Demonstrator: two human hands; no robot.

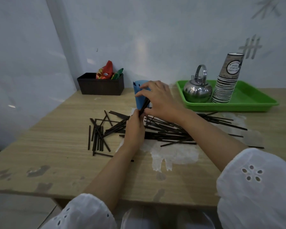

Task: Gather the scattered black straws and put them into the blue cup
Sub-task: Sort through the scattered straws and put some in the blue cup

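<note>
Gathering step: a bundle of straws (144,104) is gripped by left hand (135,128) and right hand (160,100) just beside the blue cup (139,100), near the far edge of the table (56,146); upending it into the cup is judged next.

Black straws (163,131) across mid-tabletop. Blue cup (139,100) behind them. Tabletop (56,146): pale wood grain, white worn patches mid-surface, grey blotches along front edge. Green tray (248,98) at back right corner; shiny silver kettle (196,91); paper cup stack (228,80), grey-beige print, black-white striped rims. Dark brown basket (101,86) at back left; red, yellow, green packets (106,71). White sleeves (254,179), eyelet flower pattern.
</note>
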